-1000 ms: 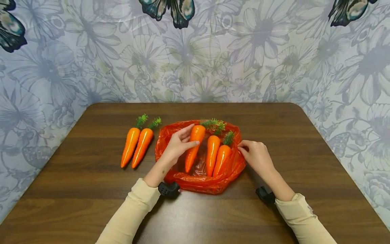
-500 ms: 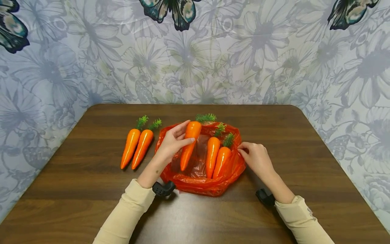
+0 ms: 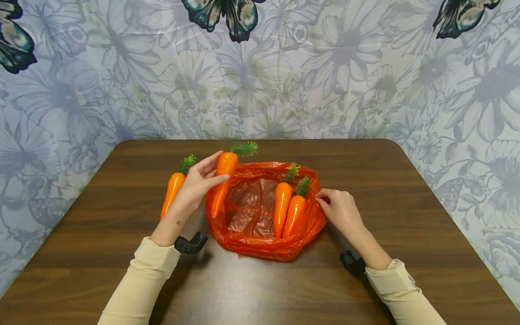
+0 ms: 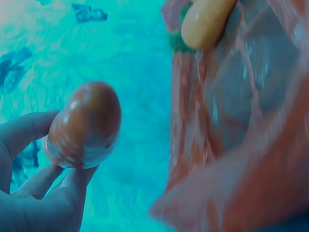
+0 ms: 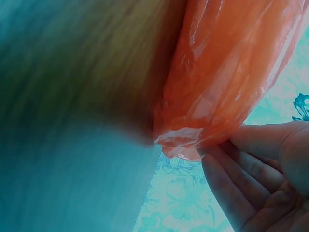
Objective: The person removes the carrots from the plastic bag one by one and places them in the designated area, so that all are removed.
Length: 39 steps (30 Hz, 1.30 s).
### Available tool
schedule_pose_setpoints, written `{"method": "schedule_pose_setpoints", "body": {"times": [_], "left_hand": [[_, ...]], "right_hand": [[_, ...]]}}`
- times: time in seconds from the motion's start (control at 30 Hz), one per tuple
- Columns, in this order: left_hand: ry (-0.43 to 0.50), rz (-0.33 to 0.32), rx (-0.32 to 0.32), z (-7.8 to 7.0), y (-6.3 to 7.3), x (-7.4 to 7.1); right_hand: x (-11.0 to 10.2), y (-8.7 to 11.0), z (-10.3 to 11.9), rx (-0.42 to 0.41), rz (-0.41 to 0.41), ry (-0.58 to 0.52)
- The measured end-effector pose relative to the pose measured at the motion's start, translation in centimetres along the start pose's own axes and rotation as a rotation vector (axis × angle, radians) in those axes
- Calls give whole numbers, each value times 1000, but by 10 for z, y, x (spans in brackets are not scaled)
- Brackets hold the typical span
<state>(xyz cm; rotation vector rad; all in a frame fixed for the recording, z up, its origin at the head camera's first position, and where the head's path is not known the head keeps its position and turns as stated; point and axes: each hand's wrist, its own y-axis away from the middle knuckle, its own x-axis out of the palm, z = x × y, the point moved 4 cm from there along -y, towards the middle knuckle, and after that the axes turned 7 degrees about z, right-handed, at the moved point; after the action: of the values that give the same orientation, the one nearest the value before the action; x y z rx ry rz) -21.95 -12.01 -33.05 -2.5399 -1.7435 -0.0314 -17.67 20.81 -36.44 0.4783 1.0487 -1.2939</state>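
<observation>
My left hand [image 3: 201, 180] grips an orange carrot [image 3: 224, 169] with a green tuft, held over the left rim of the red plastic bag [image 3: 260, 248]. In the left wrist view the held carrot [image 4: 87, 125] is seen end-on between thumb and fingers, beside the bag's wall [image 4: 186, 121]. Two more carrots lie side by side in the right part of the bag, a longer carrot [image 3: 282, 205] and a lower carrot [image 3: 295, 214]. At the bag's right edge my right hand [image 3: 343, 210] pinches the plastic, which the right wrist view shows as a gathered fold [image 5: 193, 137].
To the left of the bag another carrot [image 3: 172, 192] lies on the brown wooden table [image 3: 260, 293]; my left hand and forearm hide its neighbour. Behind the table's far edge stands a floral wall [image 3: 260, 90] with butterfly decorations [image 3: 223, 18].
My left hand has carried the carrot leftward and up, from above the bag's middle to its left rim. My right hand stays in place, pinching the bag.
</observation>
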Motion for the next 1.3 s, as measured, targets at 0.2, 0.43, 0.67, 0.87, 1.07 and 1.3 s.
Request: {"method": "schedule_pose_setpoints", "body": {"times": [0.2,0.43,0.67,0.87,1.07,1.3], "left_hand": [[7,-31,-30,-5,10,-23],[-9,-68,-53,-5,19,-46],[24,-101,-61,-4,33,-80],[108,-147,-37,0,41,-110],[142,-194,-44,10,48,-133],[142,-264,-125,20,57,-157]], "right_hand": [[0,-1,-1,-8,3,3],[2,0,0,-6,4,-7],[2,0,-1,-6,-1,-7],[1,0,-2,-3,-2,-4],[0,1,-2,5,4,-8],[2,0,-2,12,6,-10]]}}
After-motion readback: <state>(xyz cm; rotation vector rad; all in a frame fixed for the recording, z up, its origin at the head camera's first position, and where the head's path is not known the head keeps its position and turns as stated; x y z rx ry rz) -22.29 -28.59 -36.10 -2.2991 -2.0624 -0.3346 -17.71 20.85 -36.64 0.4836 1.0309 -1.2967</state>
